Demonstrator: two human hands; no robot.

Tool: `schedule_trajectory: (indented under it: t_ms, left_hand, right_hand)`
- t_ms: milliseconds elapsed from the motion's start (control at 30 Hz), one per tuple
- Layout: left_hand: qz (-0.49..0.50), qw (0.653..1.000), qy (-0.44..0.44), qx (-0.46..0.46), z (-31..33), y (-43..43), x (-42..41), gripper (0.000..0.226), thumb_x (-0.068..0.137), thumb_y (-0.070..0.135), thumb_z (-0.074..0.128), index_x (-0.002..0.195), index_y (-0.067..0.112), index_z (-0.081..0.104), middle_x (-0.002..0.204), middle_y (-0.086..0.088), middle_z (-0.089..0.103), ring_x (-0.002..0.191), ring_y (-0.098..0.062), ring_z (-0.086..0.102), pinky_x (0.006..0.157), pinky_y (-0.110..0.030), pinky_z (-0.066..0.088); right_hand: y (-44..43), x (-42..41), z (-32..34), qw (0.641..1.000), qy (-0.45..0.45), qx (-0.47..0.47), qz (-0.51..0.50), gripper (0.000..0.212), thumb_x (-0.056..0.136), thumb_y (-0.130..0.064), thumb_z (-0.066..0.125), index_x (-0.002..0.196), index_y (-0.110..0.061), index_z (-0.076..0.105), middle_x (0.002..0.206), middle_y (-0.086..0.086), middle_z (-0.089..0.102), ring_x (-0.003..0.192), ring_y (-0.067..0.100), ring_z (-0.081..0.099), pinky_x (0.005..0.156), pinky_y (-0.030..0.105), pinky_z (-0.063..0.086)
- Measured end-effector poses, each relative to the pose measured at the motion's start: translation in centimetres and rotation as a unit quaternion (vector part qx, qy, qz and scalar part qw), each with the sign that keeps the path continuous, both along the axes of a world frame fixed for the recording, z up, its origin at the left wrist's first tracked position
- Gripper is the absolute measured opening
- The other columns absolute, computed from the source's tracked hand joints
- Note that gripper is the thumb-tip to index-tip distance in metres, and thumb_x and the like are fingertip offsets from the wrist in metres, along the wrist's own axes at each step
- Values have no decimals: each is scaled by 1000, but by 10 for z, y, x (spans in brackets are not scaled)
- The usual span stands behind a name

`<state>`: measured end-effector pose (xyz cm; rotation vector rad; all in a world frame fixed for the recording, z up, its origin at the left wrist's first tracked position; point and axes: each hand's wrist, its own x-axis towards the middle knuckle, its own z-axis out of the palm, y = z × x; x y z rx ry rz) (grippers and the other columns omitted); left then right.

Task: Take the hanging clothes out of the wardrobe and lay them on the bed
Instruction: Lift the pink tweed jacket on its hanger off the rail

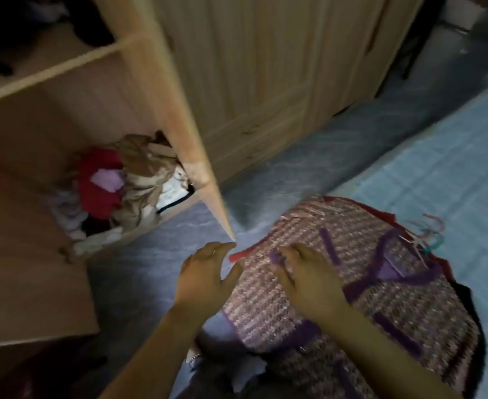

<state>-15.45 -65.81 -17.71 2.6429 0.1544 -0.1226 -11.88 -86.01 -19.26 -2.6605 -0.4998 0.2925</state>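
I'd press my right hand (308, 272), flat and open, on the cardigan (352, 272), left hand (208, 272) open at nine o'clock, smoothing toward the bed (438, 156).

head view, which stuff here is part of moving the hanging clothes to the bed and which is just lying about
Part of the job:
- pink and purple knitted garment, lying at the bed's edge
- bed with its light blue cover
- open wardrobe
- right hand resting on the garment, left hand open beside it

Just lying about:
- loose clothes heap on the wardrobe floor
- closed wooden doors behind
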Motion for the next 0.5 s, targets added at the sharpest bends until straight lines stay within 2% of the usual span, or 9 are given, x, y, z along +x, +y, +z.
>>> schedule_trajectory:
  t_ms: [167,267,367,500]
  left_hand:
    - [72,996,-38,28,18,129,-20,66,79,68,25,125,30,55,128,7,58,114,-18,56,96,-38,44]
    - [114,990,-74,48,46,219,-34,69,77,66,25,124,27,57,125,3,60,113,-21,57,94,-38,44]
    - [169,974,-126,85,78,306,-46,63,79,63,29,117,25,61,113,-2,65,102,-27,61,84,-38,46]
    - [222,950,-177,133,134,398,-47,62,78,63,26,120,30,58,115,-1,64,103,-26,59,85,-37,45]
  right_hand:
    - [145,3,19,997,-42,38,58,48,87,-47,38,102,-11,66,99,11,67,84,33,63,74,42,54]
    - [245,11,42,988,-84,70,106,50,88,-47,39,102,-8,66,97,11,67,80,33,64,70,39,54]
    - [343,22,81,973,-116,114,166,54,88,-49,38,105,-6,65,100,13,66,87,34,63,74,42,54]
    - [452,41,142,945,-185,160,217,56,87,-51,37,109,-8,65,108,11,65,96,33,62,80,40,53]
